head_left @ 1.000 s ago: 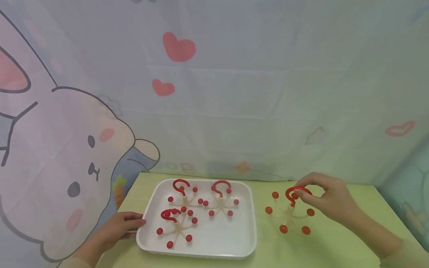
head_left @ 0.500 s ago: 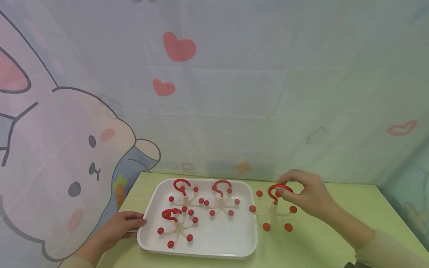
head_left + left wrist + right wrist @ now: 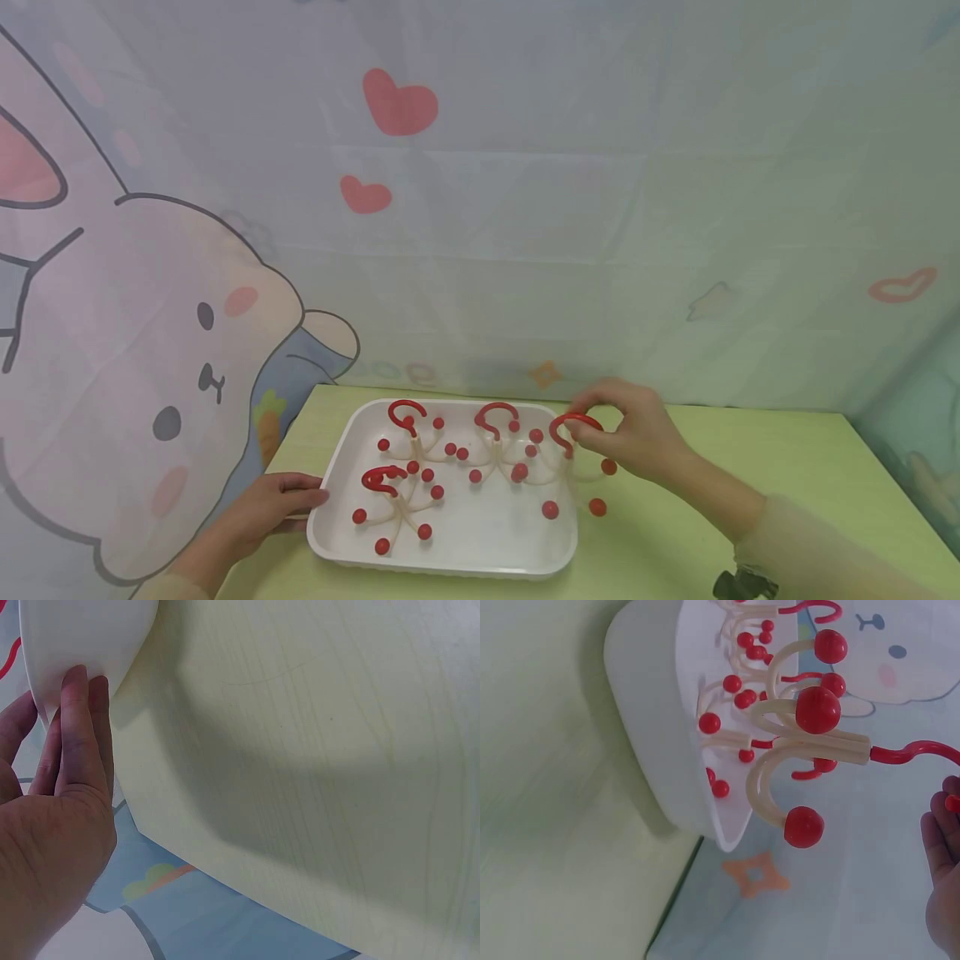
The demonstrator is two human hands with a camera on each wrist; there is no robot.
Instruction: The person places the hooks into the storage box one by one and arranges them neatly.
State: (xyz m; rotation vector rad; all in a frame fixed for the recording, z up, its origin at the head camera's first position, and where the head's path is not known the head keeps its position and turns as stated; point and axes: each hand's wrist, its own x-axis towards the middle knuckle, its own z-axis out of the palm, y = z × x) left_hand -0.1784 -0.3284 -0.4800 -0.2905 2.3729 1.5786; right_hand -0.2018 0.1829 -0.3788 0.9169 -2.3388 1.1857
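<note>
My right hand [image 3: 637, 433] pinches the red top of a multi-arm hanging hook [image 3: 832, 748] with curved cream arms tipped by red balls. That hook hangs upright over the right rim of a white tray [image 3: 487, 537], some of its balls overlapping the tray in the head view. At the tray's left end, my left hand [image 3: 273, 500] holds the wall, fingers against the outside and thumb at the rim in the left wrist view. Inside the tray stand three hooks of the same kind: a back left hook [image 3: 416, 450], a back right hook [image 3: 496, 450] and a front left hook [image 3: 396, 500].
A pale green tabletop [image 3: 720, 492] carries the tray and extends to its right. Behind it hangs a printed cloth [image 3: 600, 208] with a rabbit and hearts. The front right part of the tray floor shows bare.
My right hand has carried the hook leftward, from above the tabletop to over the tray's right rim. My left hand and the three hooks in the tray stay put.
</note>
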